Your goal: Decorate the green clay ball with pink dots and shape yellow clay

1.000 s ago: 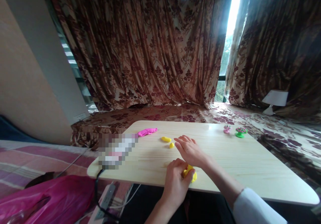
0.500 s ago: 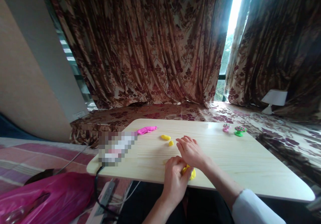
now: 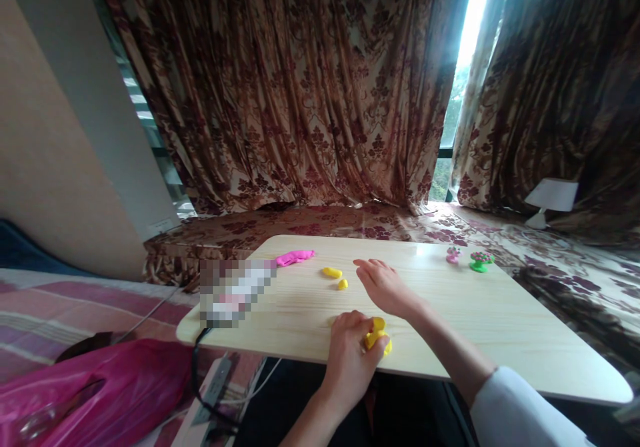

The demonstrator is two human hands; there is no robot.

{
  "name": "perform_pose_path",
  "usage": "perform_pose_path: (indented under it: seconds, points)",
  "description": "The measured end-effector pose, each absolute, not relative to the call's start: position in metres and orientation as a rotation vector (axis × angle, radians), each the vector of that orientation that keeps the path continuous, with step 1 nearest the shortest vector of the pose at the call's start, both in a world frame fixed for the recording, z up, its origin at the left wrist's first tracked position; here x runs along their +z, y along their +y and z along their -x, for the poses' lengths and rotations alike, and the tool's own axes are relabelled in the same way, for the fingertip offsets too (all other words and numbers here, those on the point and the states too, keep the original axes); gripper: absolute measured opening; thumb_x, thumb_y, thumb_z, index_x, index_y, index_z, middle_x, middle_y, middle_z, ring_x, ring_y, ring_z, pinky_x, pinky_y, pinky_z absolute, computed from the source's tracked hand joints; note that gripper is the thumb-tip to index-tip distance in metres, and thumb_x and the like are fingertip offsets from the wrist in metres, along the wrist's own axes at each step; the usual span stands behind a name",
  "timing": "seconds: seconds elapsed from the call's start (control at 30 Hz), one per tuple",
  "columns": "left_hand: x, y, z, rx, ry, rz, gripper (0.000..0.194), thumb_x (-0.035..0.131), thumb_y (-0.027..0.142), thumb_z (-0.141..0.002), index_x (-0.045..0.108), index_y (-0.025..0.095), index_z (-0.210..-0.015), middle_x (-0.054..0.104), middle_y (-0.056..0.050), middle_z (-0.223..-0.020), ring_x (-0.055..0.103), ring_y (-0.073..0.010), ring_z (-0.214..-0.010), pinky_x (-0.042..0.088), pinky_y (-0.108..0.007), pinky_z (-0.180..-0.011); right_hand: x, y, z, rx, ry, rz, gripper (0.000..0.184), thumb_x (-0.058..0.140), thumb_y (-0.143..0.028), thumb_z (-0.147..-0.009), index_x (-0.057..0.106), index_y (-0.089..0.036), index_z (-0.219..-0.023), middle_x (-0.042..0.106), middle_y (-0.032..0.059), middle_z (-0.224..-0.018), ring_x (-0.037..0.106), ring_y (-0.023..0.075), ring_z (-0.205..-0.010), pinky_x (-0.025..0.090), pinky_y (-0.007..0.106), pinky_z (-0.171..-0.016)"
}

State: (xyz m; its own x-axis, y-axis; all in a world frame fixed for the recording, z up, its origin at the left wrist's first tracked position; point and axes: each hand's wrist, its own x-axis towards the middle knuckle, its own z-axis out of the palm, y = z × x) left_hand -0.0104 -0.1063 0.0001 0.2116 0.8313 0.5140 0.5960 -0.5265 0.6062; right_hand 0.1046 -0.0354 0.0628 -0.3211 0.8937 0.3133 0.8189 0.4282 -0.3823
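Note:
My left hand (image 3: 350,350) is closed on a lump of yellow modelling clay (image 3: 379,337) near the front edge of the table (image 3: 300,313). The lump has a smaller knob on top, and my fingers cover its left side. My right hand (image 3: 383,287), palm down with fingers stretched out, is just beyond the lump and holds nothing visible. To the left of its fingertips lie a short yellow clay roll (image 3: 332,273) and a small yellow clay piece (image 3: 343,285). Whether my right hand touches the tabletop I cannot tell.
Pink clay (image 3: 295,258) lies at the back left beside a blurred-out item (image 3: 237,297) with a black cable. Two small mushroom-like figures, one pink (image 3: 453,254) and one green (image 3: 481,261), stand at the back right. A pink bag (image 3: 110,387) lies left of the table.
My right hand has moved away from my left, so more of the yellow clay and its top knob show. My left hand keeps its grip. The view has shifted slightly.

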Motion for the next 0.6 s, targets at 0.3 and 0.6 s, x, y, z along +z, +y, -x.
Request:
perform_pose_path:
  seconds: [0.3,0.6]
  points:
    - [-0.008,-0.101,0.010,1.232,1.345,-2.206,0.011,0.057,0.028,-0.077,0.060,0.019,-0.071,0.059,-0.003,-0.079,0.051,-0.0195,-0.082,0.037,-0.032,-0.076,0.034,-0.042,-0.091,0.099,-2.233,1.456,0.037,0.026,-0.028,-0.092,0.049,-0.021,-0.119,0.058,0.0076,-0.110,0.043,0.0188,-0.111,0.029,0.033,-0.089]
    - [-0.009,-0.101,0.010,1.278,1.363,-2.186,0.012,0.058,0.028,-0.076,0.061,0.019,-0.069,0.059,-0.004,-0.076,0.052,-0.0200,-0.080,0.039,-0.032,-0.074,0.027,-0.042,-0.092,0.031,-2.182,1.477,0.035,0.028,-0.023,-0.091,0.052,-0.020,-0.115,0.061,0.0081,-0.107,0.042,0.0193,-0.113,0.028,0.034,-0.091]
